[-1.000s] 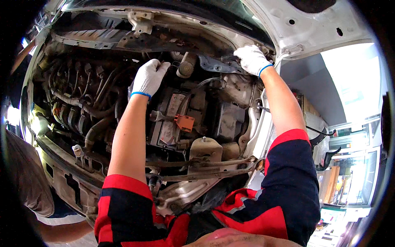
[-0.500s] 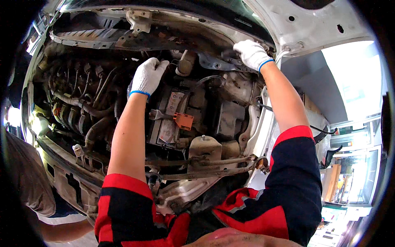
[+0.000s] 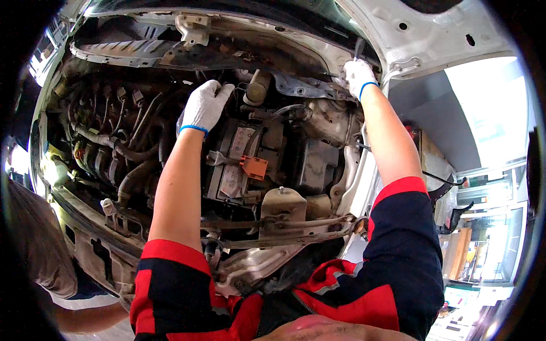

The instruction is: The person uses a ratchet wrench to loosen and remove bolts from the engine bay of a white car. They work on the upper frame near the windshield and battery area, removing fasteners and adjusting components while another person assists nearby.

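Note:
My left hand (image 3: 206, 106), in a white knit glove with a blue cuff, is closed over the engine bay, left of a dusty upright cylinder (image 3: 257, 87). What its fingers hold, if anything, is hidden. At the far right corner, beside the end of a metal bracket (image 3: 307, 86), my gloved right hand (image 3: 360, 76) is closed around a slim dark tool (image 3: 359, 50). The tool's upper end sticks up past the fingers; its exact kind is blurred. Between my forearms sits a battery (image 3: 232, 165) with an orange terminal cover (image 3: 253, 167).
Hoses and wiring (image 3: 116, 142) fill the left of the bay. A black box (image 3: 317, 165) stands right of the battery, and a metal crossbar (image 3: 284, 232) runs in front. A raised white panel (image 3: 438, 34) hangs at upper right. Another person's arm (image 3: 91, 318) shows at lower left.
My right hand has moved slightly right and nearer, and its grip has turned; the tool now points up past the fingers. My left hand has stayed in place.

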Demonstrator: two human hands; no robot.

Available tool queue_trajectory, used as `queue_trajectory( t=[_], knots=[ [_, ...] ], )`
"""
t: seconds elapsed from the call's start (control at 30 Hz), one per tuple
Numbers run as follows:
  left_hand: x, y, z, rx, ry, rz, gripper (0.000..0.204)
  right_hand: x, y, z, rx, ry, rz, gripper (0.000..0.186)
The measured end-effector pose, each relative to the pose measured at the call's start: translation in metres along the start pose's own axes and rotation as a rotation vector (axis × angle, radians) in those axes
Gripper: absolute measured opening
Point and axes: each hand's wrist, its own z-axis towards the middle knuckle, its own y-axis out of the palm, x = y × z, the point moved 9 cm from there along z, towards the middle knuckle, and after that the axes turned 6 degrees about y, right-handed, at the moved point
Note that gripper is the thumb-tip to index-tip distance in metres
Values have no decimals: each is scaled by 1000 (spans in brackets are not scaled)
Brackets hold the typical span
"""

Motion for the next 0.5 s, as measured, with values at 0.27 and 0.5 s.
queue_trajectory(
  t=[0.27,0.5],
  knots=[
    [-1,-10,-3,68,37,-21,45,-52,47,-44,-67,-1108,-853,26],
    [0,-2,-4,22,7,-25,45,-9,51,14,-166,-492,-529,27]
  ],
)
